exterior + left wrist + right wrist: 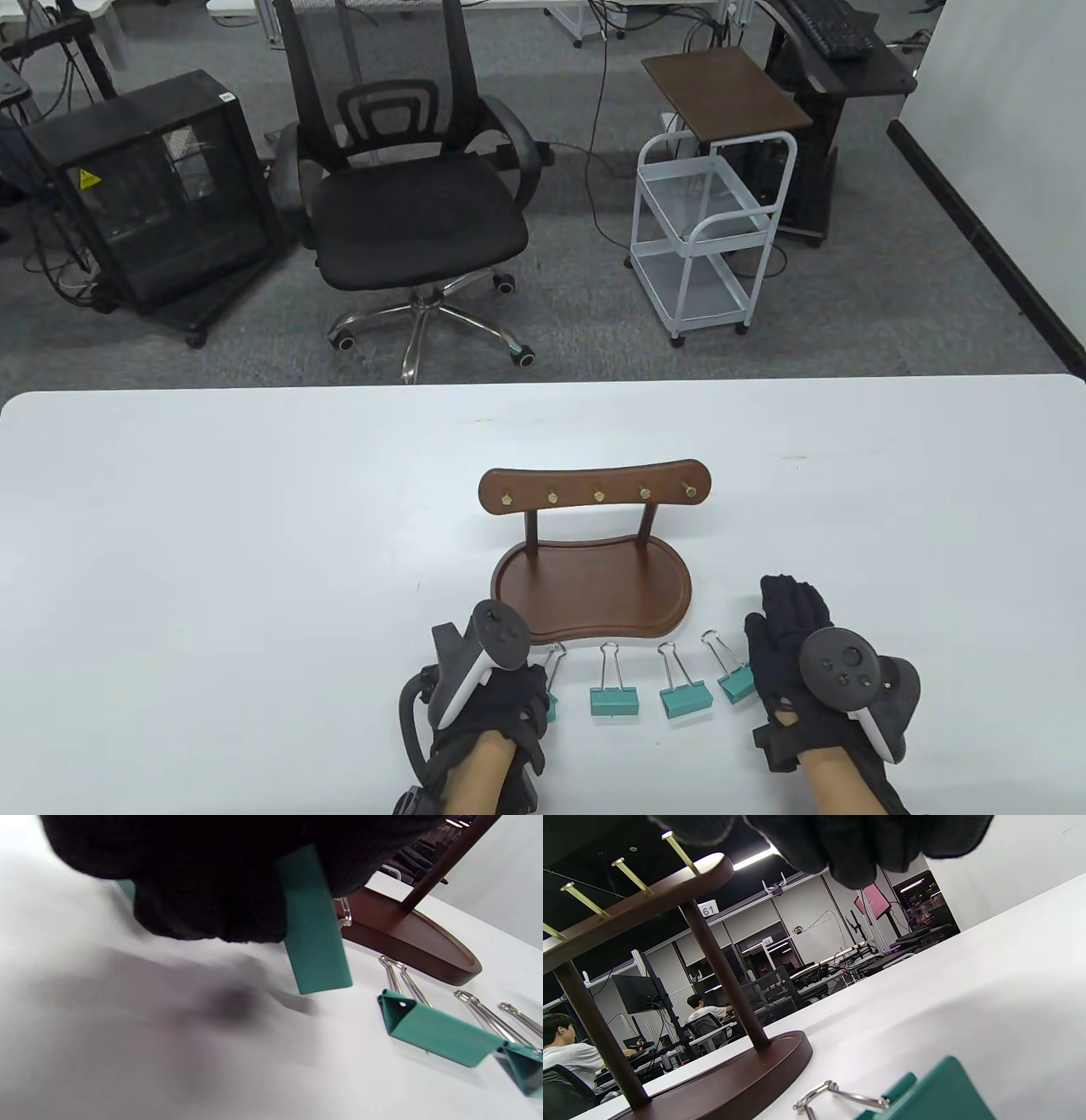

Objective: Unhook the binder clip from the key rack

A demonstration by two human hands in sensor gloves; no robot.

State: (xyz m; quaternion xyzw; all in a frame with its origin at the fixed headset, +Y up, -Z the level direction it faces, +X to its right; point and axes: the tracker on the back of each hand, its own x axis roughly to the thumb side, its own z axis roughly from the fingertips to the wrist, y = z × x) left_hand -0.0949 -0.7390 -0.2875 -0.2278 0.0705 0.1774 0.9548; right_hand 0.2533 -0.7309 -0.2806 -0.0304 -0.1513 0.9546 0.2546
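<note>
With the key rack (pixel 594 543) hooks bare, the left hand (pixel 492 713) pinches the last binder clip (pixel 314 938) just above the tabletop (pixel 212 552) before the rack, seemingly setting it down; right hand (pixel 797 654) rests empty, fingers spread.

Bare hooks (pixel 598 495); clips (pixel 614 701) lining rack (pixel 590 591) front

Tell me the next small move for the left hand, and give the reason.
Probably set it down and let go: the left hand holds the leftmost binder clip just above the table, in line with three clips already lying there. All five pegs on the key rack look bare, so nothing seems left to unhook.
</note>
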